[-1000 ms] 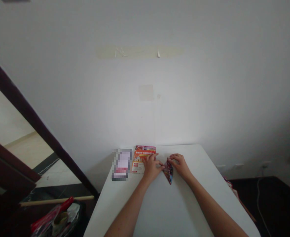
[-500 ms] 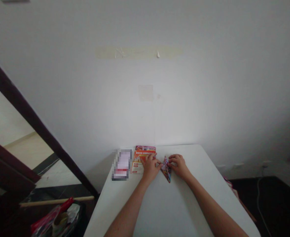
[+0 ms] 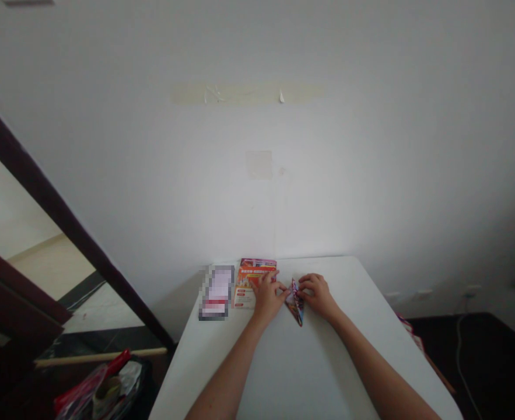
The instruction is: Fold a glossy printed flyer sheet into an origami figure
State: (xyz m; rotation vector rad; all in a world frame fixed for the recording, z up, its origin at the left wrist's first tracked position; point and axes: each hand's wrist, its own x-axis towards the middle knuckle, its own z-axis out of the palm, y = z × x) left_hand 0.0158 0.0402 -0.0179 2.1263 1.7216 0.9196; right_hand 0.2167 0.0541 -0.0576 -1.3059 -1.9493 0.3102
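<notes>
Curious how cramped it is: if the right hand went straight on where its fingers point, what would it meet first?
The right hand would meet the folded printed paper first; it seems to be touching it, though depth is unclear.

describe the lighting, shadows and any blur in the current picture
Head view: soft, dim light, the wall brightest around its middle, a faint shadow on it left of the table, the floor at right nearly black; head view again: the flat item beside the leaflet is pixelated, and the folded paper lacks crisp detail.
</notes>
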